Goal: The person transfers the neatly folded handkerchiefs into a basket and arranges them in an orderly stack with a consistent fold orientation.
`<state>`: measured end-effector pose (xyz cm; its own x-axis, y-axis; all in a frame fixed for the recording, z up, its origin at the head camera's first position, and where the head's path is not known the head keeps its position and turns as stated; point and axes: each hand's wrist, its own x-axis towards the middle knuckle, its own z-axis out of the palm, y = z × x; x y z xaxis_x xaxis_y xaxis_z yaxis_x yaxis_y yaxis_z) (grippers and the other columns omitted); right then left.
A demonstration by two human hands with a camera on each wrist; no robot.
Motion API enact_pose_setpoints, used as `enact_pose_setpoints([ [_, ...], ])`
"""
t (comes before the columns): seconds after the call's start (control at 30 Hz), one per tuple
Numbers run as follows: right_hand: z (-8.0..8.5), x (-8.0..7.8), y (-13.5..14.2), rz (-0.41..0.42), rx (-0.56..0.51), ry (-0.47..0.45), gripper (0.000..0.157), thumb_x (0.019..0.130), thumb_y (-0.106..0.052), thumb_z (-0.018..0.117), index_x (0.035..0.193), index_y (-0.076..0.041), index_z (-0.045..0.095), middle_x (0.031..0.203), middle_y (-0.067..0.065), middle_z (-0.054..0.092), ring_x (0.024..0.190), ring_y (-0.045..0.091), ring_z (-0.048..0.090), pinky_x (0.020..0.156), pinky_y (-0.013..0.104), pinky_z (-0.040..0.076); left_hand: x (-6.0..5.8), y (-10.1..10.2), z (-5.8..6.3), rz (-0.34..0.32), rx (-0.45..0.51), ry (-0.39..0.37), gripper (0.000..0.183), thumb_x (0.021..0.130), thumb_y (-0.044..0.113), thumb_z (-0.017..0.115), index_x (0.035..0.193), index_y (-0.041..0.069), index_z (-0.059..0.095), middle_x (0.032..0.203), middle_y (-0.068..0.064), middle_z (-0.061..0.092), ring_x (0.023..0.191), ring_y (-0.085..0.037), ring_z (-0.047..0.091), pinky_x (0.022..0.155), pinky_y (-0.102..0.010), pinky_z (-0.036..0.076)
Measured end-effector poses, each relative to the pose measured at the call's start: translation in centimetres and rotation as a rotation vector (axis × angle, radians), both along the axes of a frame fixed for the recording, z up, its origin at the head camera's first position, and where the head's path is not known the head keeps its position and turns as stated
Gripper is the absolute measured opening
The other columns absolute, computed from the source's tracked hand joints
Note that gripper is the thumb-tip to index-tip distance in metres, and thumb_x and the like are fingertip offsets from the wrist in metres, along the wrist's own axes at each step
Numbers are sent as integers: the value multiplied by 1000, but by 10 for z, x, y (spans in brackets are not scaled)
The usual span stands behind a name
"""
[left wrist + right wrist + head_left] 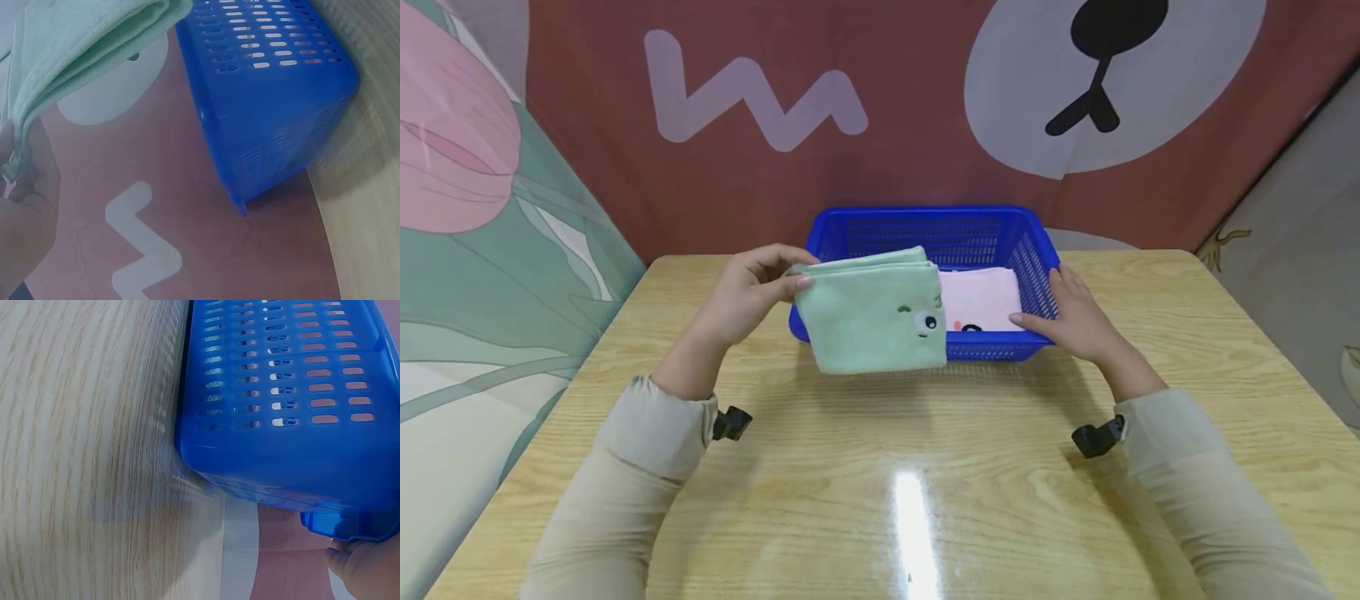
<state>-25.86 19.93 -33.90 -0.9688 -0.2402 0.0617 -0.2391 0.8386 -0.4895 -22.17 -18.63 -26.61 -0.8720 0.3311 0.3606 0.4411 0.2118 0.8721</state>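
A folded mint-green towel (868,321) with a small embroidered face hangs from my left hand (752,292), which pinches its upper left corner. The towel is held up in front of the blue plastic basket (992,346) and covers the left part of it. In the left wrist view the folded layers of the green towel (94,56) show beside the basket wall (275,94). My right hand (1075,317) grips the basket's right rim, thumb over the inside edge. Inside the basket lies a folded pink towel (981,296) with a stitched face.
The basket stands on a wooden table (820,500) near its far edge. Behind it hangs a reddish-brown cloth (760,183) with a printed bear face. A curtain with a flower print (475,292) runs along the left side.
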Motion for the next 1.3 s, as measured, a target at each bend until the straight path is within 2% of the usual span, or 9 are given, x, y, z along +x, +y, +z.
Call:
enact_pose_setpoints([
  [0.17, 2, 0, 0, -4, 2, -7, 100, 78, -54, 50, 133, 10, -3, 139, 25, -10, 126, 34, -12, 97, 54, 1, -5, 1, 5, 0, 9, 12, 18, 82, 4, 57, 97, -5, 59, 83, -8, 57, 70, -18, 53, 62, -26, 47],
  [0.5, 1, 0, 0, 4, 6, 3, 99, 79, -53, 50, 133, 11, -2, 139, 25, -9, 126, 35, -11, 97, 54, 2, -14, 4, 14, 69, 11, -6, 20, 82, 8, 58, 99, -2, 60, 84, -6, 57, 72, -18, 54, 64, -25, 47],
  [0.73, 1, -1, 0, 0, 4, -3, 99, 79, -53, 50, 132, 11, -3, 139, 25, -10, 126, 34, -12, 96, 55, 2, -22, 5, 21, 100, 40, -5, 17, 81, 7, 58, 97, 2, 62, 80, -4, 57, 69, -15, 54, 64, -25, 47],
  [1.07, 1, -1, 1, 0, 3, -8, 99, 78, -52, 52, 133, 10, -2, 139, 25, -9, 126, 33, -12, 97, 53, 1, -33, 5, 23, 144, 81, -40, 17, 80, 10, 59, 97, 5, 63, 82, -7, 56, 72, -17, 55, 66, -25, 47],
  [1.3, 1, -2, 2, 2, 8, 7, 99, 78, -52, 52, 133, 11, -1, 139, 26, -7, 126, 33, -11, 97, 53, 2, -40, 6, 22, 184, 60, -85, 20, 81, 12, 58, 99, 5, 62, 85, -8, 56, 73, -17, 55, 68, -27, 47],
])
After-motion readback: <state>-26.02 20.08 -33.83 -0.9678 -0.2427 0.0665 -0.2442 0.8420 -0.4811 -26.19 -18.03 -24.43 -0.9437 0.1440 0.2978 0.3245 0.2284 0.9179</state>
